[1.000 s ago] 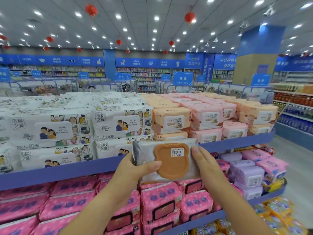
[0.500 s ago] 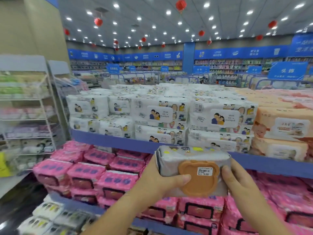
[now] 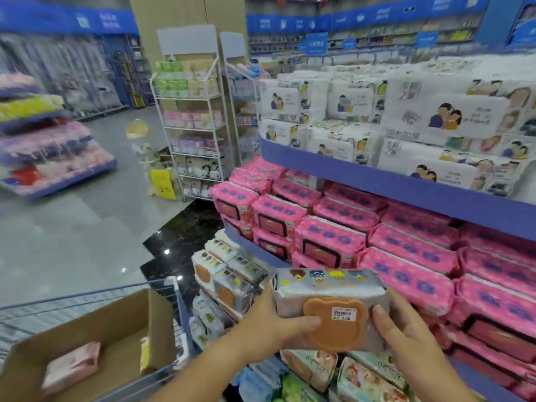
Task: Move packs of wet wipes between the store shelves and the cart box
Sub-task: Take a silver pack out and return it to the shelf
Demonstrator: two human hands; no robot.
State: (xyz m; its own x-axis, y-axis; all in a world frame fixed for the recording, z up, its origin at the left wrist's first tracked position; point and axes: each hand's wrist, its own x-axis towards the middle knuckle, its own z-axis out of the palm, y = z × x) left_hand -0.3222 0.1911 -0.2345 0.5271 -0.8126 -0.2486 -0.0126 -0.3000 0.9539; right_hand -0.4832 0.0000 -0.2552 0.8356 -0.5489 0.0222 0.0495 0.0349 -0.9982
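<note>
I hold one pack (image 3: 327, 288) of wipes in both hands. It is in the air, touching neither shelf nor box. The pack is grey, with an orange bear-shaped lid (image 3: 333, 326) facing me and a price sticker (image 3: 341, 314) on the lid.

My left hand (image 3: 269, 323) grips the left end, with the thumb laid across the front and touching the lid's edge. My right hand (image 3: 406, 332) clamps the right end, fingers curled onto the front face. The pack's own length keeps the hands apart.

Just left of the left hand, and a little beyond it, similar grey packs (image 3: 232, 282) lie on a low shelf. Beyond and right of the hands, rows of pink packs (image 3: 330, 242) sit under the blue shelf edge (image 3: 406, 187). Below and well left of the left hand, the box (image 3: 116, 320) sits in the cart (image 3: 179, 309), open at the top.

Status (judged from the present layout only):
- The box holds one pink pack (image 3: 72, 367) and a second item at its right wall, too blurred to name. I judge there is room for many more.
- The held pack is in neither place, so this transfer is half made.
- I judge the box to be its destination, though I cannot rule out the low shelf.
- Much stock remains on the shelves.
</note>
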